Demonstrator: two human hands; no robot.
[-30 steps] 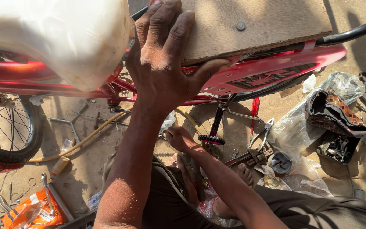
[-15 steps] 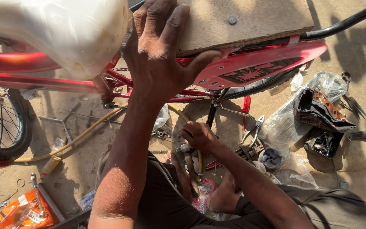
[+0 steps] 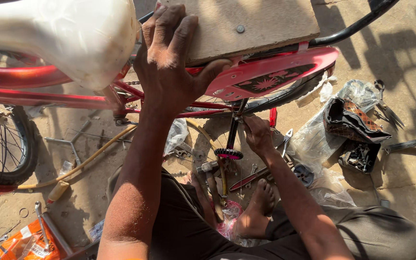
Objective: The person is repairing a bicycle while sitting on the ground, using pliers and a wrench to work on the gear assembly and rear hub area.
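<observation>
Closest to the camera are the person's legs in dark trousers, folded on the ground, with a bare foot (image 3: pixel 261 204) tucked in just past the knee. Right by the foot lies a hammer (image 3: pixel 211 185) on the dirt, next to a small toothed sprocket (image 3: pixel 228 154) at the bottom end of a black strut.

The right hand (image 3: pixel 256 135) is up at that black strut (image 3: pixel 234 127), under the red bike. The fingers are curled in around it near where it meets the frame, but from this angle I can't tell if they're really clamped on it or just pressing against it.

The left hand (image 3: pixel 172 62) is higher, and this one's clear: palm flat, fingers spread and laid on top of the wooden board (image 3: pixel 256 24) that sits over the rear of the bike, thumb hooked under its edge. So it's gripping the board's edge, right above the red chain guard (image 3: pixel 270 77).

The red frame (image 3: pixel 49 86) runs off to the left, with a white saddle (image 3: pixel 68 33) in front of it and a spoked wheel (image 3: pixel 3 144) at the left edge.

Further out on the sandy ground: pliers (image 3: pixel 285 140), a clear plastic bag (image 3: pixel 323 135), a black pouch of small parts (image 3: pixel 357 130) and scissors (image 3: pixel 386 103) off to the right. An orange packet (image 3: pixel 13 240) sits bottom left.
</observation>
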